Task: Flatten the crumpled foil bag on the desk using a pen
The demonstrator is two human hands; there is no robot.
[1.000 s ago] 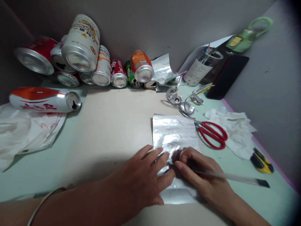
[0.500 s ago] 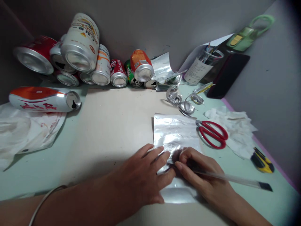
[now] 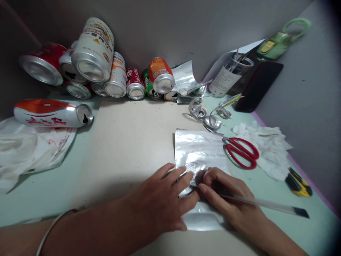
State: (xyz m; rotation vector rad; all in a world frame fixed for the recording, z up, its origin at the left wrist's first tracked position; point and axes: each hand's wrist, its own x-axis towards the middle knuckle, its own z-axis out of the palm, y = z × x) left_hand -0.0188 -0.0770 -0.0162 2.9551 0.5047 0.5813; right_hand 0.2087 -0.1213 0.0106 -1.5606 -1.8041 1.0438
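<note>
A flattened silver aluminium sheet lies on a beige board. My left hand rests flat on the sheet's left part, fingers stretched out and pressing it down. My right hand is closed in a writing grip on a long clear-handled tool with a dark end, its tip touching the sheet between my two hands. A thin bracelet circles my left wrist.
Several drink cans are piled along the back wall; one long can lies at the left beside a white plastic bag. Cut can tops, red scissors, crumpled tissue, a yellow utility knife and a pen holder sit at the right.
Almost nothing has changed. Both hands keep their places on the sheet; the view has shifted very slightly.
</note>
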